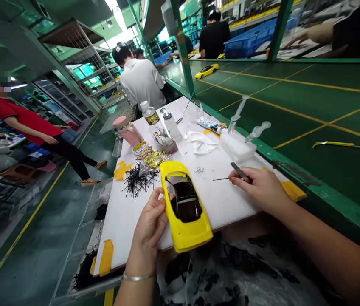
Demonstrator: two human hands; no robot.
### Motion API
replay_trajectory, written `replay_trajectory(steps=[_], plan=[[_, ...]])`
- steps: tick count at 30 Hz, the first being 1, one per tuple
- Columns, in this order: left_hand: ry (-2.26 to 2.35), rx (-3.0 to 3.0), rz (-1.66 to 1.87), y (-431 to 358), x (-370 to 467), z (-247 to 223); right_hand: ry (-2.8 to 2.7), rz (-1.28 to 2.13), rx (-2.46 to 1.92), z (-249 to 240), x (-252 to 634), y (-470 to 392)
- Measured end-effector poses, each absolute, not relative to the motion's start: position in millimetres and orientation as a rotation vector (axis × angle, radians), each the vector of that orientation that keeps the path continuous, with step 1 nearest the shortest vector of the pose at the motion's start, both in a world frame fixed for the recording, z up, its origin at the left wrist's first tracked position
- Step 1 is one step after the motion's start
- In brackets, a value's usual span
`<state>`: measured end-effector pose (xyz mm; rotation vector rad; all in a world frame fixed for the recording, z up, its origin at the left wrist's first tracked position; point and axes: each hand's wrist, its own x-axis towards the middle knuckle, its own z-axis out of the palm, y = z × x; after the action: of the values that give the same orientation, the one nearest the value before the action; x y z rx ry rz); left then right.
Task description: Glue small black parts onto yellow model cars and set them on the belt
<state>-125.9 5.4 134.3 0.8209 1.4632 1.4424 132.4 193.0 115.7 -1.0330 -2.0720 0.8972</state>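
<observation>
The yellow model car [188,208] is in the left hand [151,214], fingers closed on its side, so from where I stand it hangs between both hands, nearer the left. Beyond the right hand [259,187] is a white block [237,145]; well beyond the left, a pink mug [129,131]. A heap of black rods [138,182] lies ahead of the left hand. The right pinches a flat grey tool [239,171]; a single thin rod [220,179] reaches leftward from those fingertips, whether gripped I can't tell.
</observation>
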Motion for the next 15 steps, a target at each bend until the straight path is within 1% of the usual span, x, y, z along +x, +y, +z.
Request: replay_trajectory(steps=[4, 8, 13, 15], plan=[[1.611, 0.836, 1.306, -18, -135, 135, -2.288, 0.685, -0.950, 109, 138, 204], [1.827, 0.959, 1.149, -30, -133, 143, -2.414, 0.547, -0.897, 98, 137, 210], [2.061, 1.137, 0.977, -30, -131, 154, -2.327, 0.457, -0.823, 90, 144, 212], [2.097, 1.194, 0.930, -30, -136, 157, -2.181, 0.432, -0.887, 85, 156, 214]])
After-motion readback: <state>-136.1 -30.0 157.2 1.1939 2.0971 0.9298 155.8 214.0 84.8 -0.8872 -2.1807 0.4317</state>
